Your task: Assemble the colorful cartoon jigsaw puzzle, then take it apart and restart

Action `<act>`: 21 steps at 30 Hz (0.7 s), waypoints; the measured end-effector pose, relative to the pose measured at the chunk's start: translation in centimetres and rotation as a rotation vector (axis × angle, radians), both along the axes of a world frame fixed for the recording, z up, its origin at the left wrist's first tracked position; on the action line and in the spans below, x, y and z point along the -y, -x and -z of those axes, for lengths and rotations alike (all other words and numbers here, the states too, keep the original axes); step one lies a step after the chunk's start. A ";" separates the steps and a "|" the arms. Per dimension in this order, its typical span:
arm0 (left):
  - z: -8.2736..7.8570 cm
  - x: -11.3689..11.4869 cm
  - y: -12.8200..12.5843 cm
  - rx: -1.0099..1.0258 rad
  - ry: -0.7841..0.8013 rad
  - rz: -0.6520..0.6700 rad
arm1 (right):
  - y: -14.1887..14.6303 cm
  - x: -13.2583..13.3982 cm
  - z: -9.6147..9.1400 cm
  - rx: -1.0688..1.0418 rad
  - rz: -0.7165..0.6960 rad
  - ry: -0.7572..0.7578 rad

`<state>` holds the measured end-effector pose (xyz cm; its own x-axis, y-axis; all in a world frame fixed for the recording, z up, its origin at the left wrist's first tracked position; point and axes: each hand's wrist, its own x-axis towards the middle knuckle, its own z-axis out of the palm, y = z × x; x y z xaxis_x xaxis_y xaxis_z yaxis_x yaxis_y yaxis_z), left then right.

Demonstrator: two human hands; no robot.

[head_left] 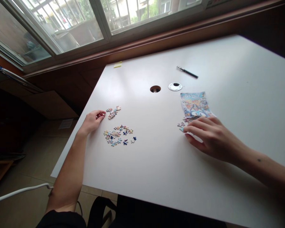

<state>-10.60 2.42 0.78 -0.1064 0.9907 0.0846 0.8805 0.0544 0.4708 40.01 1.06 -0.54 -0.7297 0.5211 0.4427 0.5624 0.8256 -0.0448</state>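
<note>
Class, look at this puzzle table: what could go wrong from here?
The left hand is near the left edge of the table, so puzzle pieces there could drop to the floor.
The round hole is uncovered; a stray piece might fall in.
The right hand is close to the printed picture and could nudge it.

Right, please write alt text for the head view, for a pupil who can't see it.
A person's left hand is beside a small cluster of jigsaw pieces on a white table, while the right hand is at more pieces by the near edge of a colourful picture sheet. Nearer the person lies a larger cluster; beyond the sheet, a pen.
</note>
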 end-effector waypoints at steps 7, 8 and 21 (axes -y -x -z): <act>-1.5 0.6 -1.1 0.206 -0.058 0.042 | 0.0 0.0 0.1 -0.012 -0.025 -0.008; -2.0 1.0 -2.5 0.337 -0.074 0.102 | 0.1 0.0 0.1 -0.021 -0.031 -0.002; 0.9 5.9 -17.9 0.106 -0.174 0.940 | 2.4 2.3 -0.8 0.016 -0.229 0.158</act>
